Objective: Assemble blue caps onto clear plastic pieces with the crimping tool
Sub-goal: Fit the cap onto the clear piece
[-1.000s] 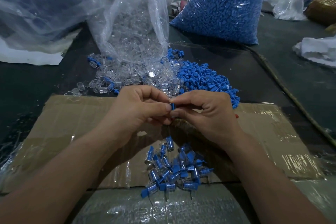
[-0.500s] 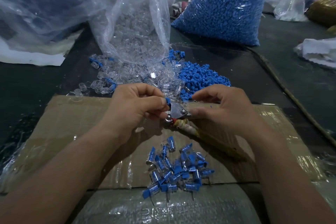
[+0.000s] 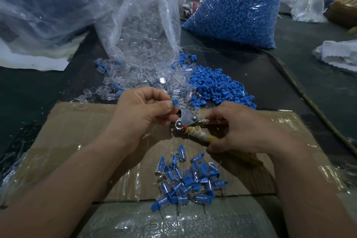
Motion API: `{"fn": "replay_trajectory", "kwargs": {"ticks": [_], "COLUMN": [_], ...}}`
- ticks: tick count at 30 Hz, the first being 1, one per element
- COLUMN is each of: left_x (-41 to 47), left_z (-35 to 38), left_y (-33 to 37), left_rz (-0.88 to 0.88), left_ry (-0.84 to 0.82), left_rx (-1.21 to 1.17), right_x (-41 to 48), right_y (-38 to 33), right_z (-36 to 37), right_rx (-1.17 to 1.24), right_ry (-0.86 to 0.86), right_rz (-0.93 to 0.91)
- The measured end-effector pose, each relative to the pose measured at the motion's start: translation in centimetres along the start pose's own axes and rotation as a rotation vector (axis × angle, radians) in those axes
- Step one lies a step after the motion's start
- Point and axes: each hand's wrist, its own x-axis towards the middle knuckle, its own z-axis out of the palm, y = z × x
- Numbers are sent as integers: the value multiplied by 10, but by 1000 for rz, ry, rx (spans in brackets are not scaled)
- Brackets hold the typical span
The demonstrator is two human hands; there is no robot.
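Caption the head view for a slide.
Left hand pinches a blue cap at the crimping tool while the right hand grips its handles, finished pieces piled below.

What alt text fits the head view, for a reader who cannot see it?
The left hand pinches a blue-capped piece at the head of a crimping tool gripped by the right hand. A pile of finished pieces lies on the cardboard nearby.

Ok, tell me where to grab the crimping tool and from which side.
Grip the crimping tool by its long handles, coming from the right, as the right hand does. The metal head points left, where the left hand pinches a blue cap, so that end should probably stay free.
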Motion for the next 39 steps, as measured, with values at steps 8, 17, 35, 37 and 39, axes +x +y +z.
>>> {"fn": "replay_trajectory", "kwargs": {"ticks": [8,17,35,37,39], "left_x": [2,-2,-3,-3,-3], "left_z": [0,1,5,5,5], "left_y": [1,3,3,2,2], "left_rz": [-7,16,110,117,125], "left_ry": [19,40,57,60,68], "left_rx": [-25,-38,25,27,30], "right_x": [7,5,9,10,10], "right_y": [-10,0,-10,-10,-10], "right_z": [6,6,18,18,17], "right_rx": [-139,5,71,74,80], "right_ry": [141,371,315,305,296], "right_rz": [34,36,-75,-79,-81]}}
